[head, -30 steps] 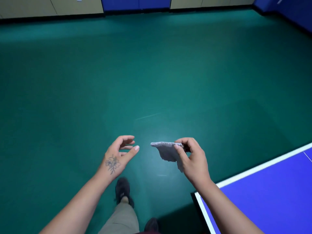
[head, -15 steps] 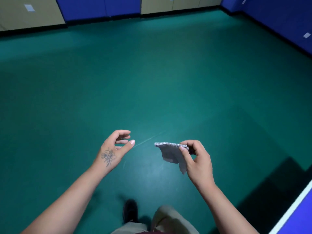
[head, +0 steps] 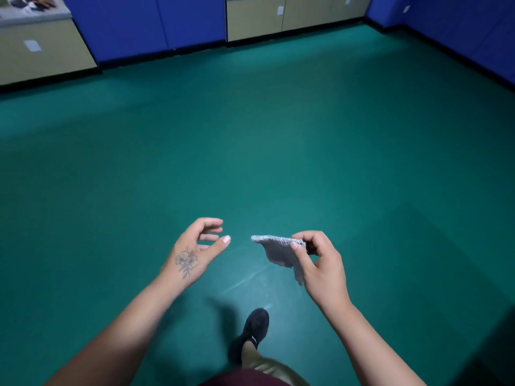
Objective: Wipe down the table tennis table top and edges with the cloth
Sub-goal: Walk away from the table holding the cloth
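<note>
Hands reaching forward above a green floor (head: 250,151).
Right hand (head: 320,263) is pinching a folded grey cloth (head: 278,247) in mid-air; left hand (head: 195,246) is hovering just beside it, fingers loosely curled, grasping nothing.

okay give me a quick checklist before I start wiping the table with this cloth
1. Cloth in hand: ok, right hand pinches its top edge.
2. Left hand free to help: ok, it holds nothing, fingers loosely curled.
3. Cloth spread for wiping: not ok, it hangs folded and bunched.
4. Table in reach: cannot tell, no table shows in this view.
5. Footing: ok, the green floor ahead shows no obstacles; one shoe is stepping forward.
</note>
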`<move>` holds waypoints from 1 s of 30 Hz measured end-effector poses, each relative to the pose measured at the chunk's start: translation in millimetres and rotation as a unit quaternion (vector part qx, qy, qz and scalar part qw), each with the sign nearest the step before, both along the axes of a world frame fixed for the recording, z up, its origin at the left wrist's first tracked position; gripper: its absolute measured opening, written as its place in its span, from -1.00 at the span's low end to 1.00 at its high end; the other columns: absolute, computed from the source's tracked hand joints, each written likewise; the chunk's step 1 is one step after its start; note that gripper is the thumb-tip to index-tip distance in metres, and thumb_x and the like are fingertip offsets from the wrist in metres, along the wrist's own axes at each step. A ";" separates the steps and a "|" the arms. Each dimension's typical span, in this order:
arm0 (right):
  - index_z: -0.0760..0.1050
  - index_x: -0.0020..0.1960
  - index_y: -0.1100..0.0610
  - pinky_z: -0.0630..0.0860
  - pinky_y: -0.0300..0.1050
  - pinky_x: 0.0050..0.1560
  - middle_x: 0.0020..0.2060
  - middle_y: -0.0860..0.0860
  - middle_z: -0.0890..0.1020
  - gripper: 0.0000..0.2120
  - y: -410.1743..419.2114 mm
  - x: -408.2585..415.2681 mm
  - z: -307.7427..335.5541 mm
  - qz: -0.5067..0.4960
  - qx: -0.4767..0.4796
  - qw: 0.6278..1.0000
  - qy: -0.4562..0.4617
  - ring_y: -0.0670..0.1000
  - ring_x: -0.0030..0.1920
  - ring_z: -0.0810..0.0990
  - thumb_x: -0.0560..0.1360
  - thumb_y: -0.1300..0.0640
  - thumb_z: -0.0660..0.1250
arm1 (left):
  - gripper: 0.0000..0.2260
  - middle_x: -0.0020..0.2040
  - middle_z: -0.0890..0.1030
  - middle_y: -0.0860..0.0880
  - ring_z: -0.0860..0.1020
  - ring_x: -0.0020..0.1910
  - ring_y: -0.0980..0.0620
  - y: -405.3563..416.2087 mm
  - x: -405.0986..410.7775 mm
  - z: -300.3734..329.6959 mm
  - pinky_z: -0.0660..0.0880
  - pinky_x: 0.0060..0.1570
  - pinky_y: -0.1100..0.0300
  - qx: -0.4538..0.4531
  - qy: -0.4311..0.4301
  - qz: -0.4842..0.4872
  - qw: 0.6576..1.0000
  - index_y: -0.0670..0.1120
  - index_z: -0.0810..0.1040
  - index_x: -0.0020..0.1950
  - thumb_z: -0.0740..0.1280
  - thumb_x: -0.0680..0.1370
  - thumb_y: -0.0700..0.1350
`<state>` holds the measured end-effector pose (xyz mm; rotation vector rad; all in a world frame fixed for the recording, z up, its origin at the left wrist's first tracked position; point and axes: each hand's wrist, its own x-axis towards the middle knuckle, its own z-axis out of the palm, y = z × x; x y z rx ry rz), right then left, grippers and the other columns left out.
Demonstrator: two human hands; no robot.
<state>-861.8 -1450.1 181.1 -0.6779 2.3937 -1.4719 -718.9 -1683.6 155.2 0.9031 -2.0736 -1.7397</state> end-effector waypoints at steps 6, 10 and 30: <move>0.58 -0.04 -0.15 0.49 -0.25 0.02 -0.07 -0.17 0.62 -0.79 -53.7 -124.6 8.0 0.032 0.015 0.999 0.006 -0.04 0.02 0.61 0.65 0.16 0.42 | -0.49 0.19 0.69 0.07 0.67 0.11 0.11 -47.7 -118.3 10.5 0.57 0.07 0.23 -0.006 0.000 0.006 1.000 0.08 0.61 0.23 0.49 0.35 0.26; 0.58 -0.04 -0.14 0.48 -0.28 0.02 -0.06 -0.18 0.61 -0.78 -94.7 -193.4 12.6 0.034 0.009 0.999 0.004 -0.05 0.02 0.60 0.65 0.17 0.42 | -0.60 0.20 0.68 0.06 0.67 0.13 0.10 -83.6 -187.1 10.8 0.58 0.13 0.18 0.000 -0.001 0.016 1.000 0.06 0.61 0.25 0.49 0.43 0.10; 0.59 -0.03 -0.16 0.49 -0.24 0.03 -0.06 -0.17 0.64 -0.77 -352.7 -557.1 9.5 -0.016 0.025 0.999 0.018 -0.01 0.02 0.61 0.64 0.17 0.44 | -0.60 0.18 0.69 0.09 0.68 0.14 0.12 -367.4 -574.1 -8.1 0.59 0.21 0.09 0.012 -0.006 -0.043 0.999 0.17 0.61 0.21 0.52 0.40 0.18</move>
